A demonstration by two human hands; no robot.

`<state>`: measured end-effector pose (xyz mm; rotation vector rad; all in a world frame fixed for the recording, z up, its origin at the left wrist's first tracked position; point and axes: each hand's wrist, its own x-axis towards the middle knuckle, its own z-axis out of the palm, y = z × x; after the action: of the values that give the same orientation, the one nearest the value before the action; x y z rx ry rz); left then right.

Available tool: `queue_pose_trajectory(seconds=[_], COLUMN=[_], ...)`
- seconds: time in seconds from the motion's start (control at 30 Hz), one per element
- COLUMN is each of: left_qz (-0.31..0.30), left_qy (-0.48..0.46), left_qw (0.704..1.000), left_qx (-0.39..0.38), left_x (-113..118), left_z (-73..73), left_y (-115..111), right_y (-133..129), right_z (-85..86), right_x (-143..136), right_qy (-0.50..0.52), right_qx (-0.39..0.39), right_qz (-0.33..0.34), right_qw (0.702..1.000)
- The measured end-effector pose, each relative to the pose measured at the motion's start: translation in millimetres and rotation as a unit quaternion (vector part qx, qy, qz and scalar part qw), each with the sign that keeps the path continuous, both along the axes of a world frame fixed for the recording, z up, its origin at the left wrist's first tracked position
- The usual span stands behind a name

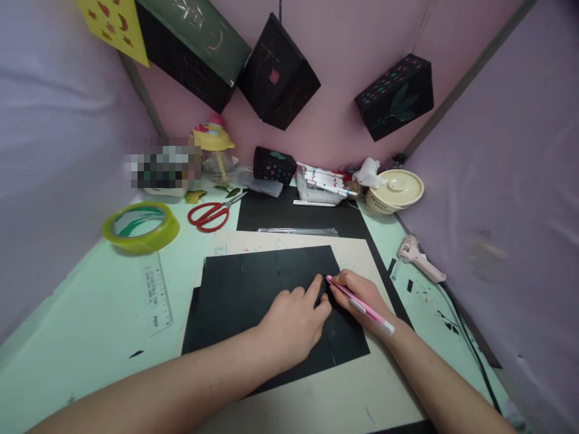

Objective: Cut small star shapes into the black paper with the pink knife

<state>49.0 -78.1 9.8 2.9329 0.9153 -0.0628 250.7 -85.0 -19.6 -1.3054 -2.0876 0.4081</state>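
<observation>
My left hand [294, 319] rests on a sheet of black paper [239, 307], with index finger and thumb spread apart and pressing down near its right side. Whether something small lies beneath those fingertips is hard to make out. In my right hand [362, 295] is a pink pen [367, 311] with a white end, its tip touching the black paper close to my left index fingertip. Faint light lines mark the sheet. Under it lies a pale board [316, 404], and another black sheet [190, 313] shows at the left.
Left of the board are a roll of yellow tape [170, 232], a clear ruler [156, 295] and red-handled scissors [210, 214]. White markers [323, 179] lie behind. At right are a lidded bowl [398, 188] and a glue gun [420, 259] with its cord. Black boxes [280, 72] hang above.
</observation>
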Motion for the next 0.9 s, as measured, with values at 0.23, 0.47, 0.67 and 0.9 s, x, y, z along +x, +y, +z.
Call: queue_pose_trajectory(seconds=[0.23, 0.47, 0.67, 0.9], left_qz=[0.000, -0.001, -0.003, 0.001], left_qy=[-0.002, 0.005, 0.004, 0.003], left_qw=[1.000, 1.000, 1.000, 1.000], left_qx=[0.004, -0.001, 0.002, 0.004], left_x=[0.0, 1.5, 0.4, 0.7], left_z=[-0.6, -0.4, -1.8, -0.4], left_y=[1.4, 1.7, 1.0, 1.8], right_y=[-0.3, 0.0, 1.4, 1.4], right_z=[0.1, 1.5, 0.2, -1.0], right_x=[-0.2, -1.2, -1.6, -0.9], right_qy=[0.003, -0.014, -0.022, -0.036], right_qx=[0.005, -0.005, 0.020, 0.036], right_qz=[-0.003, 0.000, 0.020, 0.031], right_qw=[1.000, 1.000, 0.999, 0.998])
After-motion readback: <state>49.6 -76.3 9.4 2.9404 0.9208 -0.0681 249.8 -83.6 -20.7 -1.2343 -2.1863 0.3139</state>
